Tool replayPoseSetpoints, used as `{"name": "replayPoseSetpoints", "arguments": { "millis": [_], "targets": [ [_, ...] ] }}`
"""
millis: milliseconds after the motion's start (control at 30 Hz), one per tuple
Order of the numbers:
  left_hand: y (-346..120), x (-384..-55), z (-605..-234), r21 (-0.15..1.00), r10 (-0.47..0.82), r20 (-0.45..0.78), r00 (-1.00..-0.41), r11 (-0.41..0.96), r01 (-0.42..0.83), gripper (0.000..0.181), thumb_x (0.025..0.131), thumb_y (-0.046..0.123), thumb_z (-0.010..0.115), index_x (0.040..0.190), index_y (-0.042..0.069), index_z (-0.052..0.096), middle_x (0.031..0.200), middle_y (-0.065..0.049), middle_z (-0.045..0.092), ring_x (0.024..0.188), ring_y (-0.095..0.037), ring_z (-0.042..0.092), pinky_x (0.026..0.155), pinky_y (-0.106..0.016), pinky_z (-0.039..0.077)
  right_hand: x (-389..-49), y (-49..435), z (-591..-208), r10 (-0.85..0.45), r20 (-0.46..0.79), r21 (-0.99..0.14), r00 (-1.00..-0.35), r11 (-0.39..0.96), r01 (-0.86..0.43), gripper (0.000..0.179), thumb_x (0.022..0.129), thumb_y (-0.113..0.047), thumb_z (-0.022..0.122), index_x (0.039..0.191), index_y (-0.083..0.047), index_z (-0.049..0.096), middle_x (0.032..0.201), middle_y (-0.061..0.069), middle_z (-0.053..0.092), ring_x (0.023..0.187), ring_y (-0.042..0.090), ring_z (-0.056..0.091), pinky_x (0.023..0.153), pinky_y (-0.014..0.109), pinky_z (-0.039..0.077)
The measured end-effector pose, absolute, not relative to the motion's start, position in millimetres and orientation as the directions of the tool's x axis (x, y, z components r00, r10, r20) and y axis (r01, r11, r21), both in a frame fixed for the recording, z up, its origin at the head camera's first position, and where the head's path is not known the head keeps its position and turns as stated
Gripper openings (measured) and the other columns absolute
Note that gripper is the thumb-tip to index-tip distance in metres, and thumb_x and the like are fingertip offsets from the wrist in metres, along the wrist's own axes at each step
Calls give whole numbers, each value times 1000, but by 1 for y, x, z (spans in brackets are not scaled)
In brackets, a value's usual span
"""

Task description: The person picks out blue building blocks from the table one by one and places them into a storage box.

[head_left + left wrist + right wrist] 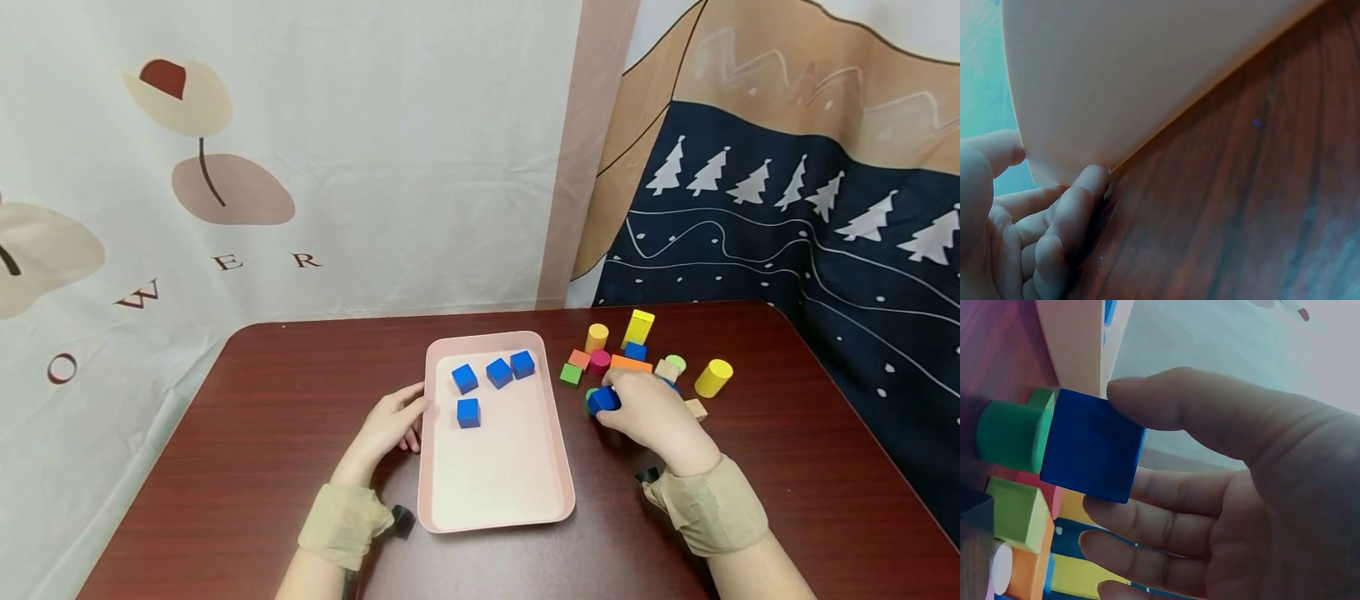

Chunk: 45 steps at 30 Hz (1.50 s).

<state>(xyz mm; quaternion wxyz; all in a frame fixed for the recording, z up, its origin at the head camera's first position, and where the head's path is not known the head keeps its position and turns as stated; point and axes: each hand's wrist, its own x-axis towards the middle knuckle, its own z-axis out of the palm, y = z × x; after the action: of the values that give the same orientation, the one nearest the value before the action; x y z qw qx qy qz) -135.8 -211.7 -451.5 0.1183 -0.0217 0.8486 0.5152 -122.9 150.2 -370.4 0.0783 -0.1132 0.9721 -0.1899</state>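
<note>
The right hand (647, 407) pinches a blue cube (604, 400) between thumb and fingertips, the gap no wider than the cube itself. In the right wrist view the thumb lies on one edge of the cube and fingertips meet it from the opposite side, while the lower fingers are bent in a loose row; most of the cube stands out beyond the fingertips. A green cylinder (1010, 434) is just beside it, on the side away from the palm; whether they touch cannot be told.

The left hand (392, 422) holds the left edge of the tray (495, 492), thumb at the rim and bent fingers against the outer wall, low down.

Separate letters on the pale cloth (420, 167) behind read O, W, E, R.

The pink tray contains four loose cubes (468, 413), all blue: three in a spread row toward the far end, and one nearer, below the leftmost.

Right of the tray, around and beyond the right hand, sit mixed blocks (571, 375) in green, red, orange, blue and plain wood. A yellow block (637, 329) stands at the back, and a yellow cylinder (713, 378) sits apart at far right. All rest on the dark red-brown table (247, 467).
</note>
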Motion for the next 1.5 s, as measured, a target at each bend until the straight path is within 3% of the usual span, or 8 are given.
{"name": "replayPoseSetpoints", "arguments": {
  "millis": [200, 533, 800, 1167, 1500],
  "targets": [
    [-212, -136, -451, 871, 86, -227, -970, 464, -163, 51, 97, 31, 56, 141, 7, 47, 54, -11, 55, 42, -24, 57, 41, -29, 45, -125, 142, -364, -257, -113, -367, -960, 908, -200, 43, 81, -21, 76, 115, 1, 60, 110, 17, 63, 94, 33, 59, 81, 55, 50],
    [-212, -137, -452, 867, 79, -224, -971, 471, -162, 50, 97, 30, 56, 141, 7, 47, 54, -11, 56, 42, -24, 57, 41, -29, 45, -124, 127, -357, -322, -8, -367, -947, 881, -297, 49, 83, -17, 73, 125, 2, 58, 120, 22, 59, 106, 36, 57, 90, 53, 47],
    [-212, -137, -453, 869, 83, -226, -971, 468, -162, 50, 97, 30, 56, 140, 7, 48, 55, -11, 56, 42, -24, 57, 41, -28, 45, -127, 111, -354, -371, 56, -366, -927, 856, -365, 43, 83, -16, 73, 122, -1, 60, 115, 16, 62, 101, 31, 58, 86, 48, 50],
    [-212, -138, -451, 872, 88, -218, -972, 466, -154, 52, 97, 32, 56, 141, 5, 47, 55, -11, 56, 42, -25, 57, 41, -29, 44, -136, 86, -349, -426, 72, -381, -902, 824, -419, 50, 81, -18, 77, 126, -2, 60, 104, 11, 61, 91, 24, 53, 80, 38, 52],
    [-212, -138, -452, 873, 92, -219, -971, 463, -153, 53, 96, 34, 57, 140, 5, 47, 56, -10, 56, 42, -23, 57, 40, -28, 44, -144, 69, -347, -430, 49, -412, -901, 814, -411, 49, 80, -19, 78, 125, -7, 61, 117, 12, 61, 100, 26, 54, 85, 43, 51]
  ]
}}
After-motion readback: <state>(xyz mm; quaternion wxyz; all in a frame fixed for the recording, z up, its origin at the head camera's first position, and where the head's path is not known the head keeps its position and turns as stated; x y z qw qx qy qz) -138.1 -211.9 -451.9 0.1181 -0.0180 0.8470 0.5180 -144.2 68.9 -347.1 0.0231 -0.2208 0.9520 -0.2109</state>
